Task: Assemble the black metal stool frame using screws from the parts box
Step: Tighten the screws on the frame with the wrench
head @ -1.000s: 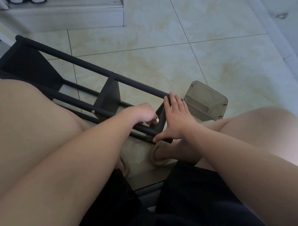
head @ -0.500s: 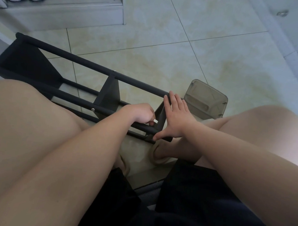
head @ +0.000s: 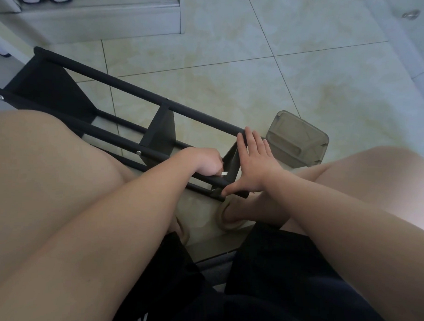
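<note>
The black metal stool frame (head: 127, 90) lies on its side on the tiled floor, its rods running from upper left toward my knees. My left hand (head: 203, 163) is closed in a fist beside the near rod, gripping a small silver tool (head: 223, 173) whose tip pokes out at the end plate. My right hand (head: 255, 165) is spread flat against the frame's end plate, fingers on the upper rod, thumb down at the lower corner. A clear grey parts box (head: 297, 141) sits on the floor just right of the frame end.
My bare knees frame the view left and right, and a slippered foot (head: 230, 216) rests under the frame end. A white shelf base (head: 103, 19) with shoes stands at the top left. A white wall edge runs along the right.
The left fist has turned slightly at the rod, so the silver tool's tip now shows. The right hand stays pressed on the end plate.
</note>
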Motion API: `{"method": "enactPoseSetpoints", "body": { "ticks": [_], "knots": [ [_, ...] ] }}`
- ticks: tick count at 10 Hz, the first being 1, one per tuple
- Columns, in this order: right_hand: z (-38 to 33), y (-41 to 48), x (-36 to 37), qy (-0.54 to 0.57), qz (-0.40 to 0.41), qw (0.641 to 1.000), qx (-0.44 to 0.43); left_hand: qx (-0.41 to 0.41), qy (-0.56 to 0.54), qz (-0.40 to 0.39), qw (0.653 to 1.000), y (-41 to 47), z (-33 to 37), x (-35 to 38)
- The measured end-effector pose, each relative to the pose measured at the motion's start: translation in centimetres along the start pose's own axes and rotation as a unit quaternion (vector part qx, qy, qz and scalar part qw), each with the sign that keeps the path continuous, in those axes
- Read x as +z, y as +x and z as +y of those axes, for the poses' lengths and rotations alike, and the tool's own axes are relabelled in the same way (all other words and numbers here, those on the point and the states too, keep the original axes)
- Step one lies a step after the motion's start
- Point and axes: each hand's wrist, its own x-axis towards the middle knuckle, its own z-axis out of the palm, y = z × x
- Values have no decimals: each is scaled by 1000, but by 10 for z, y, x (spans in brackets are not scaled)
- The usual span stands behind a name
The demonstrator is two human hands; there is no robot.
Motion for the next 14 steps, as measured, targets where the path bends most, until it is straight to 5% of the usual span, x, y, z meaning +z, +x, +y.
{"method": "enactPoseSetpoints", "body": {
  "ticks": [4, 7, 10, 14],
  "knots": [
    [0, 0, 0, 1, 2, 1000, -3, 14, -83, 114, 990, 7, -9, -7],
    [2, 2, 3, 1, 7, 1000, -4, -12, -263, 103, 959, 18, -5, 3],
    [3, 4, 5, 6, 10, 1000, -6, -36, -284, 165, 944, 25, 0, 13],
    [2, 4, 5, 1, 13, 1000, -7, -23, -302, 137, 943, 24, -2, 12]
  ]
}}
